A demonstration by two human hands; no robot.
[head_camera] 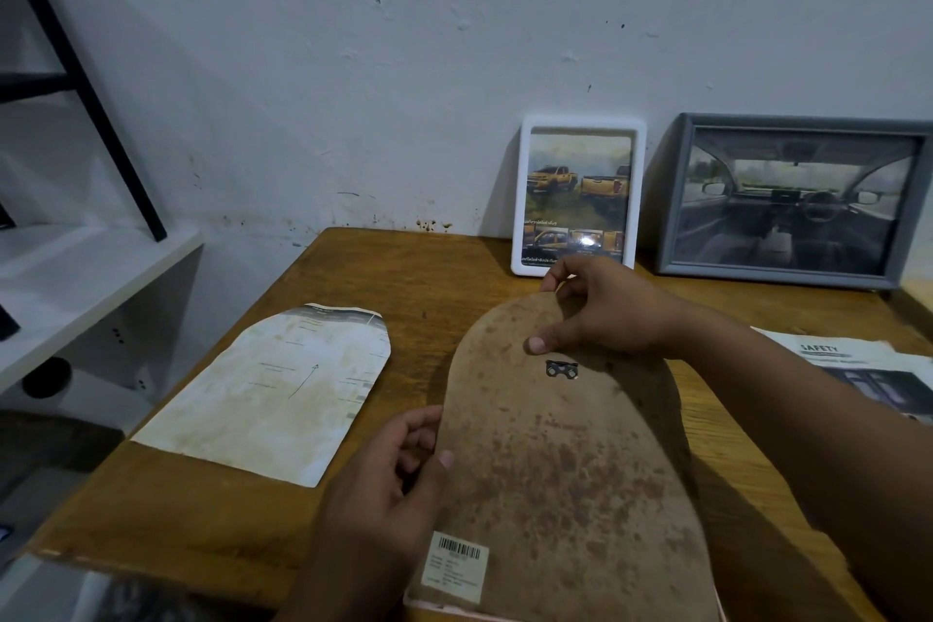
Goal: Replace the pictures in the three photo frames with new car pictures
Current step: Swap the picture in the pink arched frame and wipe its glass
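I hold a brown, stained backing board (560,460) with an arched top, a small metal hanger and a barcode sticker, over the wooden table (404,278). My left hand (389,485) grips its left edge. My right hand (601,313) pinches its arched top. An arch-shaped paper (272,394), pale side up, lies flat to the left. A white frame (579,195) with yellow pickup pictures and a grey frame (795,200) with a car-interior picture lean against the wall.
A printed sheet headed "SAFETY" (858,369) lies at the table's right edge under my right forearm. A white shelf (75,278) with a black metal support stands to the left. The wall runs close behind the table.
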